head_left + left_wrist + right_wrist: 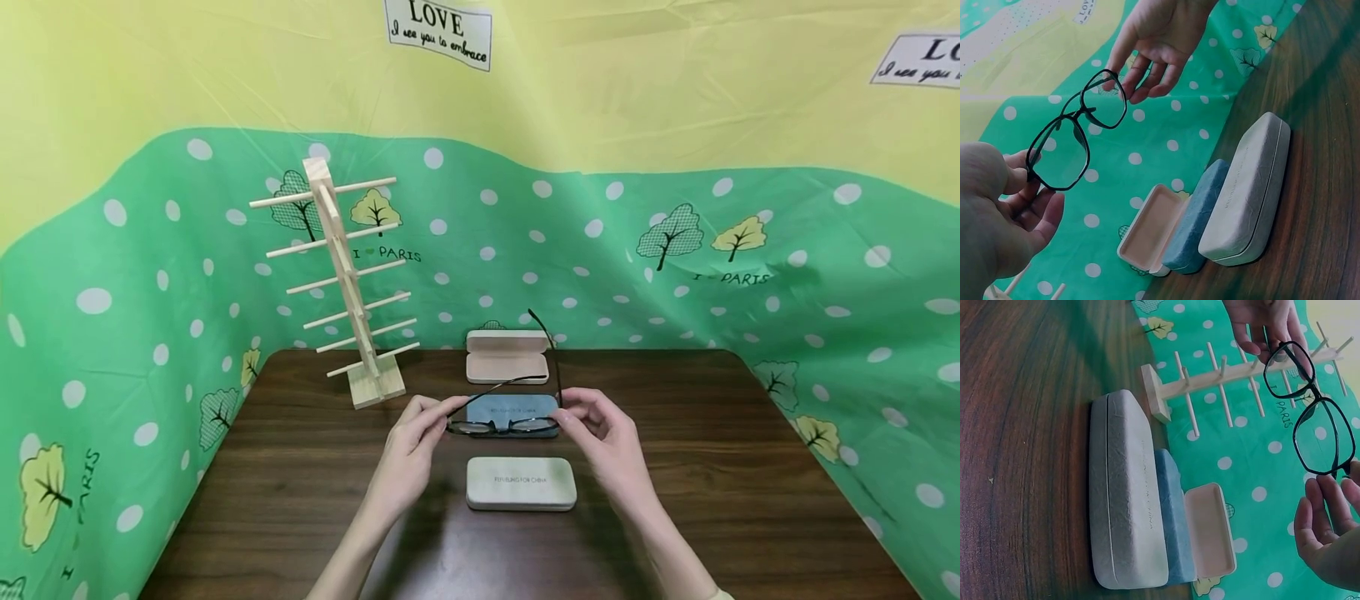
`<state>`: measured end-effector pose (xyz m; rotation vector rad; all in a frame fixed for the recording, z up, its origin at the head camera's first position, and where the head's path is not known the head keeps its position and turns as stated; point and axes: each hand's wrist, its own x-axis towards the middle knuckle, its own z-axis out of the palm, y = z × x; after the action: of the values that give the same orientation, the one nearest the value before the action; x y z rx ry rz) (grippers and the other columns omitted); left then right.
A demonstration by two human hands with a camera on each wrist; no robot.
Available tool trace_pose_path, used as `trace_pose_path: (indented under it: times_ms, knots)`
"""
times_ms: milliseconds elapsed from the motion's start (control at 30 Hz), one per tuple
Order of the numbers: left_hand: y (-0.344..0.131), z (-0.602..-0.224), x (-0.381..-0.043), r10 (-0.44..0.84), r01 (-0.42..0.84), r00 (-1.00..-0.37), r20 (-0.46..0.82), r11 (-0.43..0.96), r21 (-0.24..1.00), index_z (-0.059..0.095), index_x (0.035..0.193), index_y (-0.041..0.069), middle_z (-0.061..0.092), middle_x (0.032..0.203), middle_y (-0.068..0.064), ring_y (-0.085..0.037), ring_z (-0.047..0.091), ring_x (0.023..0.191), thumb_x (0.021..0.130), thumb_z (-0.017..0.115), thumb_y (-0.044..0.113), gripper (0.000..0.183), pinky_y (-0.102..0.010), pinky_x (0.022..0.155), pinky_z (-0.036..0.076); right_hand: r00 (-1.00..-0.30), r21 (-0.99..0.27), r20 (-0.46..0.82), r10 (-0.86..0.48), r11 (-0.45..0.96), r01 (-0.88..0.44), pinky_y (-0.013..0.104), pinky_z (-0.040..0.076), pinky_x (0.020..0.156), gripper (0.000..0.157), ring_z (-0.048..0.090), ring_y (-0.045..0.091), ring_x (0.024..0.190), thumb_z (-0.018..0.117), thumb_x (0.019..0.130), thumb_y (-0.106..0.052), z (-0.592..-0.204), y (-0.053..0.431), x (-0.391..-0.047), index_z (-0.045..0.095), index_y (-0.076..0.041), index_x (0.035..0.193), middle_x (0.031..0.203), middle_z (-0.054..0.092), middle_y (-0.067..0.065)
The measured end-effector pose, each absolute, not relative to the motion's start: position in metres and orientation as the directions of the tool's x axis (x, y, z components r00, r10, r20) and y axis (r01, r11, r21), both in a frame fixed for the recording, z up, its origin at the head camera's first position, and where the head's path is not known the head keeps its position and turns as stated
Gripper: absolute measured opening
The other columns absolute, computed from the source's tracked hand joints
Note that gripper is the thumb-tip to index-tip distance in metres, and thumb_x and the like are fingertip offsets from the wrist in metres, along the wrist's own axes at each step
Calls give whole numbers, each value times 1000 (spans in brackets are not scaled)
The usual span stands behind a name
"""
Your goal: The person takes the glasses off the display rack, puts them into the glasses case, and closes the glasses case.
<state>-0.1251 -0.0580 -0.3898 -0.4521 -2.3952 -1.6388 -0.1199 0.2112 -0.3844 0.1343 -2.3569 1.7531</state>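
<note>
Black-framed eyeglasses (492,427) are held up over the table, their temples unfolded and pointing away. My left hand (411,446) pinches the frame's left end, and my right hand (606,435) pinches the right end near the hinge. In the left wrist view both lenses of the eyeglasses (1060,153) show between the two hands. Behind them, in the head view, lies a closed blue glasses case (510,407), partly covered by the frame. Nearer to me is a closed pale grey glasses case (521,483). Farthest back stands an open case (507,368) with a pinkish lining.
A wooden display rack (347,267) with several crossbars stands on its square base at the table's back left. The dark wood table (712,500) meets a green and yellow patterned cloth (600,250) at its back and sides.
</note>
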Motion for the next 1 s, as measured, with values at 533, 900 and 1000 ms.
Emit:
trace_pose_path:
  times_ms: [533,900,1000]
  knots:
    - [-57,-393,-125,195,407,-910,366,254,877,70,131,21,58,106,-13,-9,56,92,109,46,16,33,-23,86,49,-966,-940,244,83,264,-215,20,57,80,30,69,7,84,67,100,-14,-386,207,-118,66,-5,128,97,75,8]
    - [-59,-399,-130,229,463,-876,425,148,874,72,127,15,60,110,-5,-13,58,96,109,46,15,31,-25,88,51,-966,-946,248,68,229,-227,22,60,81,32,71,15,87,63,103,-15,-387,206,-118,65,-11,134,98,72,15]
    - [-58,-399,-131,229,472,-870,436,132,872,71,127,15,59,112,-3,-12,58,96,109,46,13,31,-23,88,51,-969,-949,234,76,234,-211,22,60,81,32,71,14,85,62,104,-17,-387,205,-117,65,-11,136,100,72,15]
